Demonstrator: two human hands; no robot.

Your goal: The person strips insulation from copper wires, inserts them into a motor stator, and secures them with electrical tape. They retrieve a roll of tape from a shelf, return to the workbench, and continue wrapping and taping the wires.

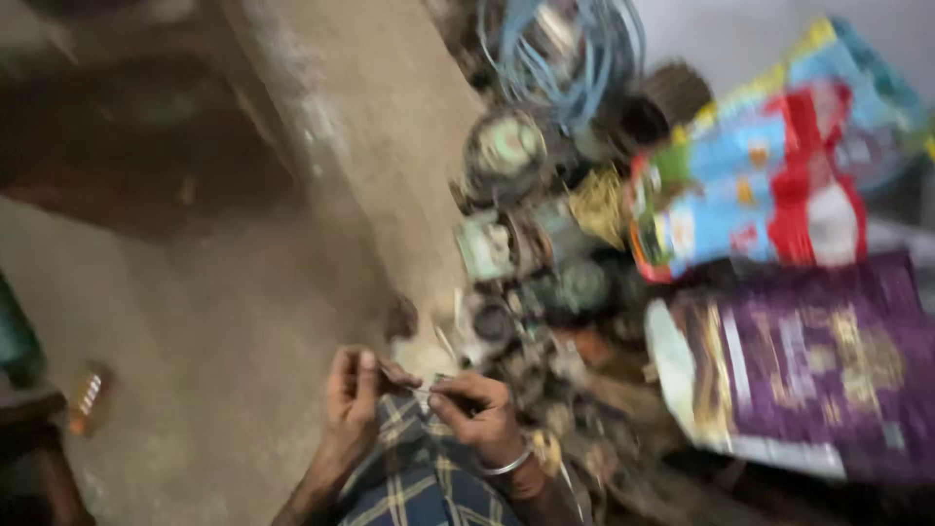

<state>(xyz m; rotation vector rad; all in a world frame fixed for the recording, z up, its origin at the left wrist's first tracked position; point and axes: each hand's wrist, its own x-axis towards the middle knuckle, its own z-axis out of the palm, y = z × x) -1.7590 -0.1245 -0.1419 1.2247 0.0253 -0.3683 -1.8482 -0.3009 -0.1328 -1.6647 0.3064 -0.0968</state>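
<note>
Both hands meet low in the blurred view, over a checked cloth on the person's lap. The left hand and right hand pinch a small thin metal piece between their fingertips. Just beyond lies a heap of dusty machine parts, beside blue coiled wire and printed sacks.

Dim, dusty concrete floor, a raised concrete ledge across it.

Hands over lap, parts heap ahead, sacks right
</note>
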